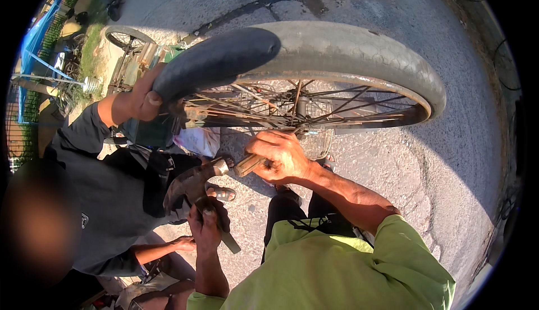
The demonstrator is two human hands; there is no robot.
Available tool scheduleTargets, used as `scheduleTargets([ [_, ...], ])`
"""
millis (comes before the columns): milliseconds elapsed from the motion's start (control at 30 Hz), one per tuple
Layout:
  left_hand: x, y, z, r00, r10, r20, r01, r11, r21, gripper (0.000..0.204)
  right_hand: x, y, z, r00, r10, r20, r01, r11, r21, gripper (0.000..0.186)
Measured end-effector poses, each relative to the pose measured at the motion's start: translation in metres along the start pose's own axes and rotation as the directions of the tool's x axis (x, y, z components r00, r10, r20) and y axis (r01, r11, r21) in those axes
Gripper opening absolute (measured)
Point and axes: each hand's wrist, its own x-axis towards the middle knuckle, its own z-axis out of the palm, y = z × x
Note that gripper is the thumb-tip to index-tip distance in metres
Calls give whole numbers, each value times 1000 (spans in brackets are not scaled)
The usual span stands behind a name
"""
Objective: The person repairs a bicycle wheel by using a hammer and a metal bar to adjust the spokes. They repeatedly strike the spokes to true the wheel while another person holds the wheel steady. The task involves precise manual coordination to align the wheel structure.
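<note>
My left hand (206, 224) is wrapped round the handle of a claw hammer (190, 185), its striking face turned toward my other hand. My right hand (279, 155) grips a short wooden-looking rod (247, 166) whose blunt end points at the hammer face, a small gap between them; its other end is hidden by my fingers near the hub. Just beyond is a spoked wheel (301, 106) with a rusty rim and a worn grey tyre (359, 43). A smooth black rubber section (224, 57) covers the tyre's left part. A co-worker's hand (145, 98) holds the wheel there.
The co-worker in a dark shirt (112, 198) stands close at my left, their other hand (183, 244) low beside my left arm. Behind the wheel are a cart with a smaller wheel (128, 38) and a white plastic bag (200, 140). Cracked concrete (382, 181) lies underfoot.
</note>
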Motion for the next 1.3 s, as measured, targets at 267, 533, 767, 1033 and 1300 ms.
scheduleTargets([
  [267, -6, -6, -4, 999, -43, -4, 43, 997, -71, 52, 2, -4, 0, 998, -1, -70, 4, 999, 36, 27],
  [533, -4, 6, 4, 1000, -28, -3, 28, 1000, -12, 50, 3, -3, -2, 993, 4, -116, 0, 999, 40, 23],
  [767, -8, 27, 13, 968, 245, 50, -242, 969, -59, 47, 3, -3, -6, 987, 74, -141, -58, 992, 110, 27],
  [1033, 19, 56, 19, 980, 98, 171, -146, 943, 298, 53, 3, -3, -10, 980, 81, -184, -58, 990, 126, 24],
  [1300, 22, 60, 25, 986, 67, 151, -124, 903, 411, 38, 4, -4, -13, 973, 34, -228, -7, 993, 120, 21],
])
